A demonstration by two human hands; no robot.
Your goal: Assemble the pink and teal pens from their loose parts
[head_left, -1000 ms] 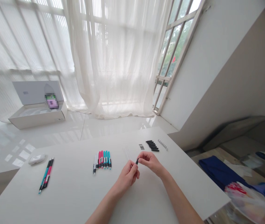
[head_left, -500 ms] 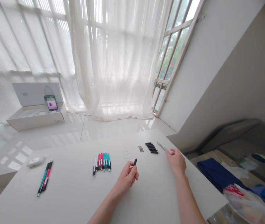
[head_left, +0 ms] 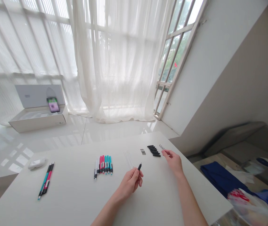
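My left hand is closed around a black pen grip, whose narrow end points up and away with a thin tip sticking out. My right hand is at the near end of a row of small silver pen tips, thumb and forefinger pinched together. Whatever lies between those fingertips is too small to make out, and the hand hides part of the row. Left of it lie several black pen grips. Small springs sit beside them, and thin refills lie just beyond my left hand.
Several pen barrels in white, pink and teal lie in a row on the white table. Farther left are two pens and a white case. An open box stands on the sill by the curtain.
My right hand has left the black pen grip in my left hand and moved right to the row of pen tips, its fingers now drawn in. My left hand still holds the grip.
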